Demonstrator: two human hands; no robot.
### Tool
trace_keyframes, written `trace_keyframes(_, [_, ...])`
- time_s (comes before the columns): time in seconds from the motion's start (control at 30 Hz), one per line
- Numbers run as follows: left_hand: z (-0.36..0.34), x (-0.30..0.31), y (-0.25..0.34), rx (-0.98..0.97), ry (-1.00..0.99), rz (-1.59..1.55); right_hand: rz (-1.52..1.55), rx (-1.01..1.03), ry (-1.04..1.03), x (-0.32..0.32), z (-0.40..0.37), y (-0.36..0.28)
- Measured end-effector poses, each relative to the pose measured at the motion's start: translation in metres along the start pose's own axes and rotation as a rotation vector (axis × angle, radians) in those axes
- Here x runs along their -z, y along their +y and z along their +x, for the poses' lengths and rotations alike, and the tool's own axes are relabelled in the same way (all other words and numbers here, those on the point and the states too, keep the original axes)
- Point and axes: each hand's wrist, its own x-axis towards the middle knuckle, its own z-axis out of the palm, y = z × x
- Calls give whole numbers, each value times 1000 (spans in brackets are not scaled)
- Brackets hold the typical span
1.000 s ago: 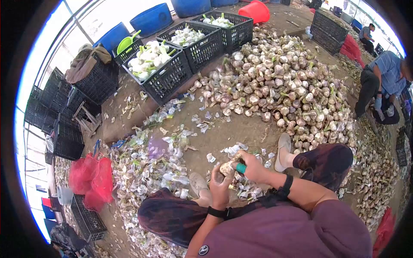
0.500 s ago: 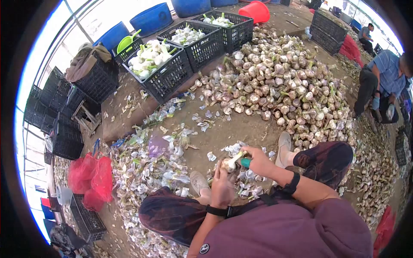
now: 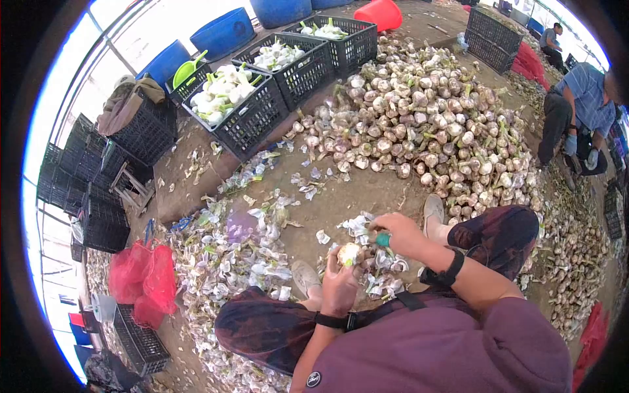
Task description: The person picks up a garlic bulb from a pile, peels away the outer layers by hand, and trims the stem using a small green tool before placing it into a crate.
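Observation:
My left hand (image 3: 340, 288) is closed around a garlic bulb (image 3: 350, 254), whose pale face is turned upward between thumb and fingers. Just to the right and a little farther out, my right hand (image 3: 401, 234) is closed on a short green handle (image 3: 382, 240); whatever extends from it is hidden or too small to see. A small gap separates that hand from the bulb. White garlic skins (image 3: 354, 226) lie on the ground beneath and around both hands. Ahead rises a large heap of untrimmed garlic (image 3: 426, 118).
Black crates (image 3: 252, 121) of trimmed garlic stand beyond the heap's left side, before blue tubs (image 3: 226, 33) and a red bucket (image 3: 380, 14). Scattered skins (image 3: 242, 268) and red mesh bags (image 3: 157, 281) lie left. A co-worker (image 3: 586, 98) bends at the right.
The garlic bulb's stem, earlier pointing toward my right hand, no longer shows; a pale face is up instead. My right hand has drawn slightly away from the bulb.

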Motion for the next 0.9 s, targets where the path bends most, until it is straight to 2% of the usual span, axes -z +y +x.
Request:
trace_keyframes(0.1, [7, 8, -8, -54, 60, -6, 113, 156, 148, 0, -3, -28])
trace_keyframes(0.13, [7, 9, -8, -61, 76, -8, 126, 141, 148, 0, -6, -39])
trace_keyframes(0.23, [7, 11, -9, -100, 118, 52, 262, -116, 66, -12, -11, -49])
trace_keyframes(0.37, [7, 11, -12, -240, 211, 326, 340, -106, 178, -27, -11, -49])
trace_keyframes(0.5, [5, 0, -8, -332, 269, 450, 400, -215, 103, -32, -10, -48])
trace_keyframes(0.57, [5, 2, -7, -319, 254, 469, 394, -264, 84, -24, -7, -58])
trace_keyframes(0.7, [5, 4, -6, -279, 228, 399, 153, -30, 192, -26, -4, -52])
trace_keyframes(0.77, [2, 1, -2, -177, 195, 365, -39, 42, 219, -25, -1, -41])
trace_keyframes(0.9, [3, 13, -11, -128, 132, 189, -184, 20, 244, -26, 3, -19])
